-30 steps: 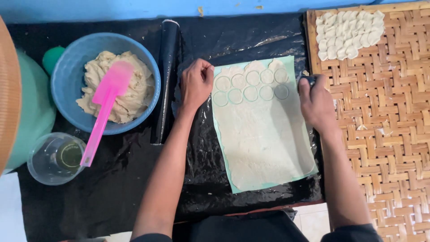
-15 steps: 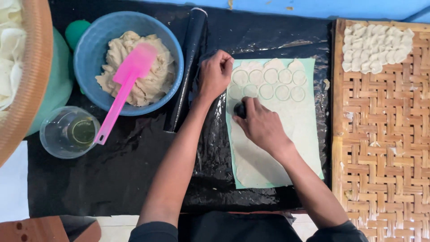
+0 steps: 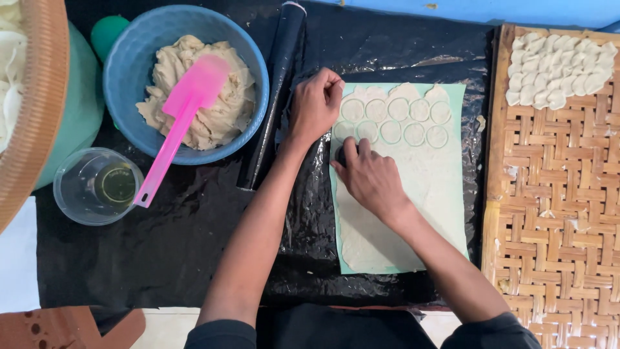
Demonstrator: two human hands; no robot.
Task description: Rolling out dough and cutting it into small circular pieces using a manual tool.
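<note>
Black plastic sheeting covers our work surface, crinkled and shiny. To our left sits a blue bowl of beige filling with a pink spatula leaning in it, its handle reaching over the rim toward a clear plastic cup holding a little oil. A black rolling pin lies between the bowl and our hands. At the far left edge we see a woven basket rim over a green container. To our right a woven bamboo tray carries a cluster of pale folded dumplings in its far corner.

Directly before us lies a thin rolled dough sheet on a pale green mat, with two rows of round cut-outs marked along its far end. Our left hand is loosely curled, knuckles resting on the sheet's far left corner. Our right hand is closed over a small dark round cutter, fingers gathered around it, pressing it onto the dough's left edge just below the second row of circles. Our right forearm crosses over the uncut part of the sheet.
</note>
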